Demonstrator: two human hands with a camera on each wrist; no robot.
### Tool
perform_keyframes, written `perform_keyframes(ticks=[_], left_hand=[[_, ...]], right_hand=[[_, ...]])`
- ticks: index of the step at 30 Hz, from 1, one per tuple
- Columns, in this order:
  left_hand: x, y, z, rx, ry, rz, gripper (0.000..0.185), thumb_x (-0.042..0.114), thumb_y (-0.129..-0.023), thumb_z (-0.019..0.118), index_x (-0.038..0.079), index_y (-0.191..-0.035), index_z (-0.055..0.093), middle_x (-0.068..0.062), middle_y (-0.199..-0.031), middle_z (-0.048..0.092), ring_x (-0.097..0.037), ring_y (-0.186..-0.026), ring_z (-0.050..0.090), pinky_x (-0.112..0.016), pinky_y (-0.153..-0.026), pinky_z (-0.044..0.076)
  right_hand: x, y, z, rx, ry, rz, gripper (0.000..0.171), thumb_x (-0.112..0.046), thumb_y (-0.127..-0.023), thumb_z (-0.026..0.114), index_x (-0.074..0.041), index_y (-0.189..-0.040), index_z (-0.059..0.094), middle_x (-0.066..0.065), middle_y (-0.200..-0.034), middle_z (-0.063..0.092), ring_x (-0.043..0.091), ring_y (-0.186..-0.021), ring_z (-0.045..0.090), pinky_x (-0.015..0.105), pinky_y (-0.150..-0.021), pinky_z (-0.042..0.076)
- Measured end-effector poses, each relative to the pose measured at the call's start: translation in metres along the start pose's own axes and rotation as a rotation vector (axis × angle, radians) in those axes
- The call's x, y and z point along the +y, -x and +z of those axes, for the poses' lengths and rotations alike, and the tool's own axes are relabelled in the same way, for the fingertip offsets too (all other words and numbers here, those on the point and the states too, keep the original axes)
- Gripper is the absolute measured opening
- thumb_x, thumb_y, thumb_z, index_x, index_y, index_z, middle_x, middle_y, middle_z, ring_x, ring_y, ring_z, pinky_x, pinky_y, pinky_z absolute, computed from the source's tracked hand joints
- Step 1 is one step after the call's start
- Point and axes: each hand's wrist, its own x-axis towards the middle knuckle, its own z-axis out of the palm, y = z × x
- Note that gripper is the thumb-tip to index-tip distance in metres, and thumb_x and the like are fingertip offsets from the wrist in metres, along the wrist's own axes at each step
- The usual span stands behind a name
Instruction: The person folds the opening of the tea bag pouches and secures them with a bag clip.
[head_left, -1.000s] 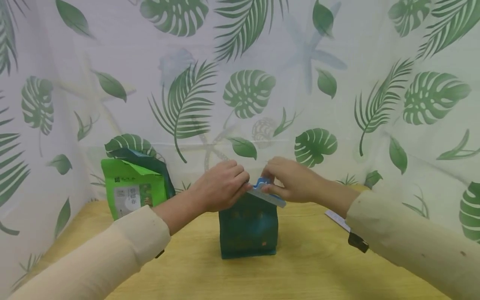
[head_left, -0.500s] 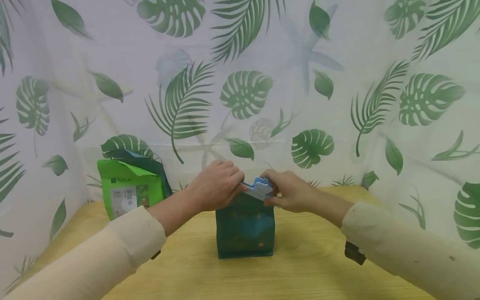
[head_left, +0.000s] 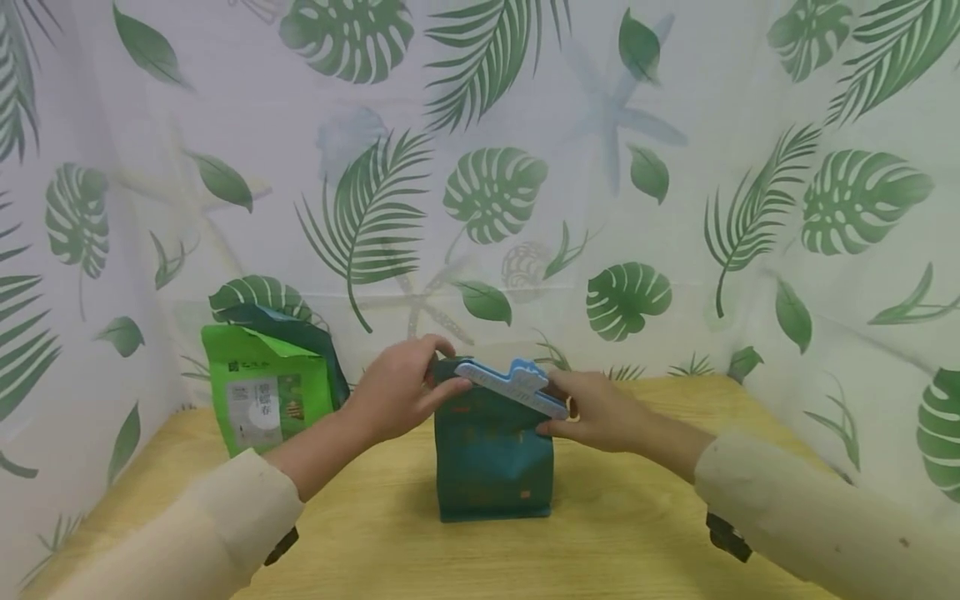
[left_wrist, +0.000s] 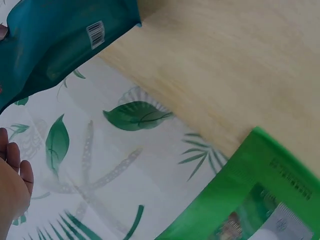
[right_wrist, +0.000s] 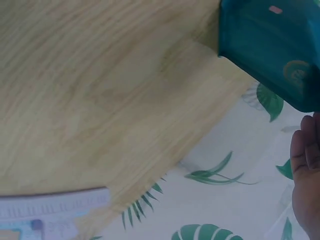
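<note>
A dark teal pouch (head_left: pixel 493 460) stands upright on the wooden table (head_left: pixel 615 542). A light blue bag clip (head_left: pixel 512 385) lies across its folded top. My left hand (head_left: pixel 397 390) grips the pouch's top left corner and the clip's left end. My right hand (head_left: pixel 596 410) pinches the clip's right end at the pouch's top right corner. The left wrist view shows the pouch (left_wrist: pixel 60 45) from behind with a barcode, and the right wrist view shows the pouch (right_wrist: pixel 272 47) lower corner and my right hand's fingertips (right_wrist: pixel 306 175).
A bright green pouch (head_left: pixel 262 392) stands at the back left, also in the left wrist view (left_wrist: pixel 250 200). A white ruler-like strip (right_wrist: pixel 55 212) lies on the table near my right wrist. A leaf-print curtain (head_left: pixel 675 192) closes in the back and sides.
The clip has swung from tilted at the pouch's right corner to lying along the whole folded top. Both hands have moved apart to the clip's ends and dropped slightly.
</note>
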Motion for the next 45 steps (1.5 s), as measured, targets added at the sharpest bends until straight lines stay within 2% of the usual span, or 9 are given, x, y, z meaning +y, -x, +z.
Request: perform_keyframes(ticks=[3, 11, 16, 20, 27, 31, 35, 40, 45], left_hand=[[-0.003, 0.011, 0.006, -0.007, 0.097, -0.045, 0.043, 0.036, -0.095, 0.069, 0.001, -0.119, 0.06, 0.005, -0.071, 0.051, -0.007, -0.061, 0.044, -0.028, -0.063, 0.045], [-0.01, 0.036, 0.031, -0.034, 0.24, -0.115, 0.029, 0.034, -0.095, 0.069, 0.013, -0.087, 0.051, 0.002, -0.069, 0.046, -0.008, -0.059, 0.037, -0.026, -0.06, 0.035], [-0.013, 0.049, 0.046, -0.026, 0.295, -0.166, 0.022, 0.031, -0.094, 0.07, 0.013, -0.091, 0.058, 0.004, -0.072, 0.05, -0.014, -0.065, 0.046, -0.025, -0.062, 0.039], [-0.011, 0.056, 0.054, 0.004, 0.338, -0.247, 0.027, 0.03, -0.095, 0.07, 0.009, -0.109, 0.062, 0.006, -0.077, 0.053, -0.021, -0.07, 0.053, -0.025, -0.064, 0.042], [-0.005, 0.069, 0.065, -0.022, 0.312, -0.374, 0.035, 0.036, -0.095, 0.069, 0.006, -0.107, 0.057, 0.001, -0.08, 0.056, -0.01, -0.064, 0.047, -0.024, -0.06, 0.042], [-0.005, 0.073, 0.068, -0.061, 0.291, -0.358, 0.031, 0.039, -0.097, 0.065, 0.01, -0.096, 0.055, 0.001, -0.078, 0.054, -0.01, -0.066, 0.046, -0.025, -0.061, 0.041], [-0.006, 0.077, 0.07, -0.142, 0.27, -0.284, 0.029, 0.04, -0.101, 0.057, 0.014, -0.091, 0.057, 0.005, -0.08, 0.051, -0.01, -0.073, 0.045, -0.027, -0.068, 0.041], [-0.006, 0.082, 0.076, -0.183, 0.151, -0.176, 0.039, 0.043, -0.102, 0.053, 0.006, -0.108, 0.062, 0.002, -0.092, 0.056, -0.011, -0.084, 0.049, -0.033, -0.077, 0.048], [-0.006, 0.087, 0.083, -0.181, 0.079, -0.144, 0.053, 0.043, -0.102, 0.053, -0.004, -0.125, 0.056, -0.008, -0.105, 0.059, -0.016, -0.091, 0.053, -0.04, -0.085, 0.051]], right_hand=[[0.004, 0.006, 0.01, 0.046, -0.035, -0.001, 0.028, -0.023, -0.087, 0.079, -0.009, -0.103, 0.062, -0.002, -0.09, 0.068, 0.006, -0.074, 0.059, 0.025, -0.062, 0.052], [0.011, 0.025, 0.038, 0.085, -0.22, 0.022, 0.03, -0.02, -0.097, 0.067, -0.005, -0.12, 0.054, -0.003, -0.083, 0.067, 0.004, -0.066, 0.054, 0.023, -0.052, 0.046], [0.011, 0.034, 0.051, 0.131, -0.231, 0.069, 0.029, -0.02, -0.099, 0.063, -0.004, -0.12, 0.05, -0.003, -0.079, 0.066, 0.005, -0.063, 0.052, 0.023, -0.055, 0.046], [0.008, 0.038, 0.059, 0.14, -0.22, 0.126, 0.024, -0.024, -0.102, 0.059, -0.007, -0.115, 0.05, -0.002, -0.079, 0.065, 0.008, -0.064, 0.054, 0.024, -0.058, 0.047], [0.007, 0.047, 0.078, 0.129, -0.099, 0.116, 0.019, -0.028, -0.103, 0.054, -0.01, -0.108, 0.058, -0.01, -0.082, 0.06, 0.001, -0.07, 0.053, 0.022, -0.062, 0.047], [0.005, 0.05, 0.086, 0.161, 0.0, 0.069, 0.015, -0.026, -0.103, 0.056, -0.012, -0.1, 0.062, -0.011, -0.081, 0.059, 0.0, -0.073, 0.052, 0.023, -0.065, 0.048], [0.005, 0.05, 0.091, 0.247, 0.128, -0.012, 0.014, -0.022, -0.099, 0.06, -0.01, -0.094, 0.066, -0.006, -0.081, 0.065, 0.005, -0.075, 0.058, 0.029, -0.069, 0.051], [0.006, 0.047, 0.094, 0.335, 0.261, -0.146, 0.021, -0.022, -0.101, 0.056, -0.008, -0.09, 0.068, 0.004, -0.085, 0.072, 0.016, -0.077, 0.065, 0.035, -0.069, 0.053], [0.01, 0.043, 0.095, 0.362, 0.329, -0.234, 0.038, -0.03, -0.108, 0.041, -0.009, -0.086, 0.064, 0.004, -0.078, 0.069, 0.016, -0.069, 0.061, 0.034, -0.063, 0.049]])
